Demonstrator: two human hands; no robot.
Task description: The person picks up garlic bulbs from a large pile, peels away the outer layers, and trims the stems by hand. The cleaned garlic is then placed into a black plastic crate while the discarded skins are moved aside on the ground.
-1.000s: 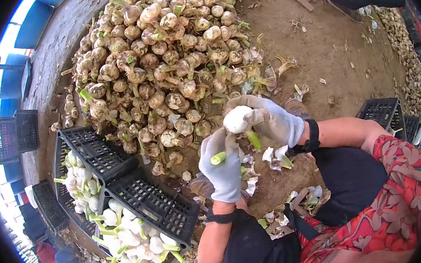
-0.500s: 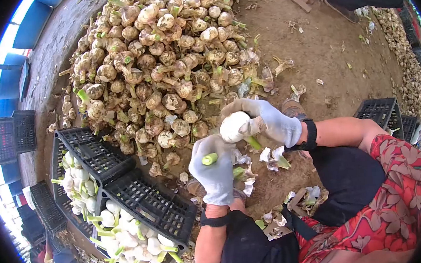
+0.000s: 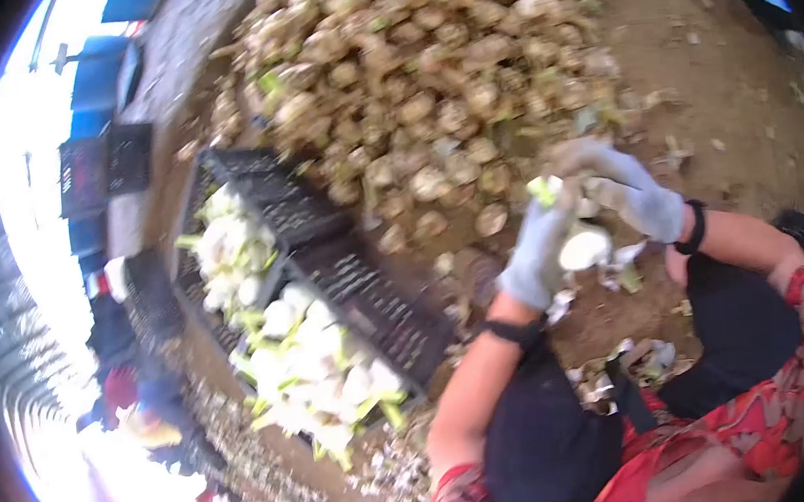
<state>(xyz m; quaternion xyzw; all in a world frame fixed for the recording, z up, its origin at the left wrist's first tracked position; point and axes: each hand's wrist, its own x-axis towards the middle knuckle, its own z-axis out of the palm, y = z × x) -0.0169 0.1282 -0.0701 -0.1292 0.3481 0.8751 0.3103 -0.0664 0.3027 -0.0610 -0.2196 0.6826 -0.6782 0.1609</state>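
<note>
Black crates [image 3: 358,292] hold white garlic [image 3: 321,356]. Left hand [image 3: 543,245]: curled round a green stem [image 3: 544,191], bulb [image 3: 586,248] alongside. Right hand [image 3: 638,193]: fingers bent, grip too blurred to tell.

garlic bulb [image 3: 585,248] | bright white, rounded, outer skin looks stripped | hangs just below the left hand [image 3: 537,257] | green stem [image 3: 544,190] | short, pale, cut end poking up out of that hand | blurred; probably joined to the bulb, though the fingers hide the join
</note>
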